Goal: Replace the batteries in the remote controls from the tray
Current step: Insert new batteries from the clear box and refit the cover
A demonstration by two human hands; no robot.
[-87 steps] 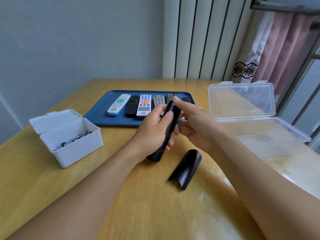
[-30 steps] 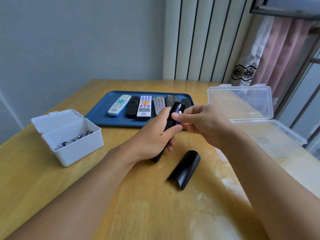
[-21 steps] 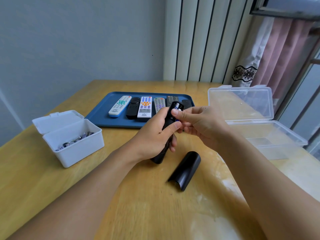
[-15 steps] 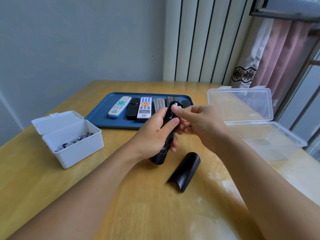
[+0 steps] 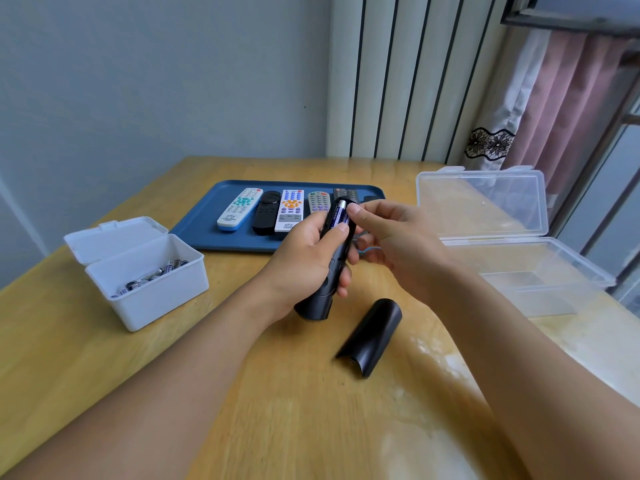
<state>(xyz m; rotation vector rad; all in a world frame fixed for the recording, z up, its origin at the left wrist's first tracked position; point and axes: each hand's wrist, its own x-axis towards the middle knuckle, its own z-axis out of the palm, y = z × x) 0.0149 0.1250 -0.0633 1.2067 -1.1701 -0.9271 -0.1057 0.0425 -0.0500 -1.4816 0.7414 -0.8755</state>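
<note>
Left hand [image 5: 304, 268] grips black remote [image 5: 327, 271] upright, thumb on battery [image 5: 337, 216]. Right hand [image 5: 391, 244] fingers curled, fingertip touching remote's top. Battery cover [image 5: 372, 336] lies on table [image 5: 104, 358].

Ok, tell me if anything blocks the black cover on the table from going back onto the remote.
Yes: the right hand is at the open battery bay, fingers on a battery. The left hand holds the remote. The cover lies free.

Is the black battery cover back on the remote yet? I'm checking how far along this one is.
No, the black battery cover lies on the table, apart from the black remote held in the left hand.
</note>
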